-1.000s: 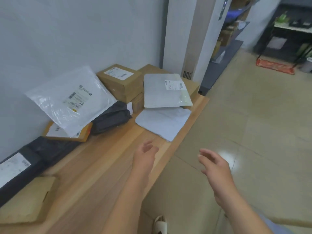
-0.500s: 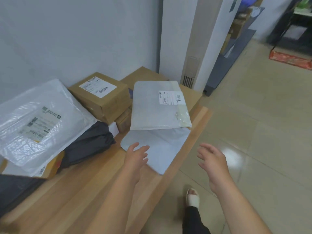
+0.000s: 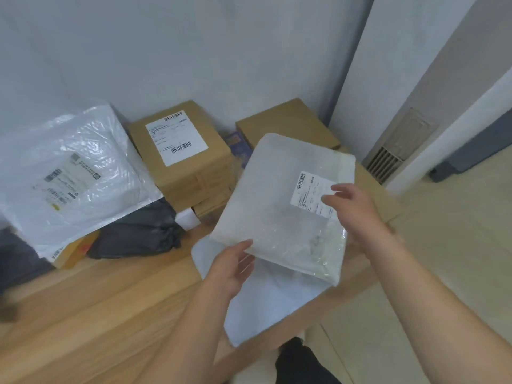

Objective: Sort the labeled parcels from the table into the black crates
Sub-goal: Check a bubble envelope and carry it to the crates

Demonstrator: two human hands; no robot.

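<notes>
Status: no black crate is in view, so I cannot confirm any parcel as sorted. I judge the bulk of the work open.

Parcel in hand: the white bubble-padded mailer with a printed label (image 3: 282,206) sits at the far end of the wooden surface (image 3: 97,314), near its front edge. My left hand (image 3: 230,270) pinches its near left corner, thumb on top. My right hand (image 3: 352,214) grips its right edge, fingers laid over the label; the thumb is hidden.

Orientation: label face up, label toward the far right corner. The long axis runs from the front edge toward the wall, far end higher. That end overlaps the plain brown cardboard box (image 3: 285,123) in the far corner; contact cannot be determined.

Remaining on the surface:
- the pale grey flat poly mailer (image 3: 266,306), directly under the held parcel at the front edge;
- the brown cardboard box with a white label (image 3: 182,151), against the wall;
- the crinkled white plastic bag parcel (image 3: 72,173), leaning at the wall;
- the black poly bag (image 3: 141,234) beneath it.
</notes>
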